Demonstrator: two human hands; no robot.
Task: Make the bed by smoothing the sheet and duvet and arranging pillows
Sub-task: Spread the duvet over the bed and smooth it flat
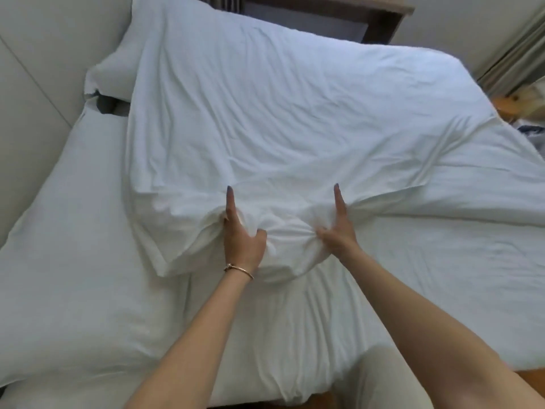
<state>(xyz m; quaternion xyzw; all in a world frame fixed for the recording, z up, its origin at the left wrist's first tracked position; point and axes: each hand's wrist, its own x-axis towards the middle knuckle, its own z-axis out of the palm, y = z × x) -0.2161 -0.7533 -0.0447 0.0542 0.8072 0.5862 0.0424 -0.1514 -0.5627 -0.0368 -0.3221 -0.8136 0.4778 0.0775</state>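
Duvet [295, 119] edge is bunched and grasped by left hand [240, 237] and right hand [339, 231], index fingers extended ahead, likely for pulling it taut.

Pale padded headboard [32, 84] along the left edge, with a seam running diagonally across it. Dark wooden furniture [380, 22] stands at the top, beyond the bed. Plain off-white wall [460, 31] at upper right. Beige curtain [513, 54] hangs at the right edge. Wooden floor [528, 376] shows at lower right. Lighting soft and even.
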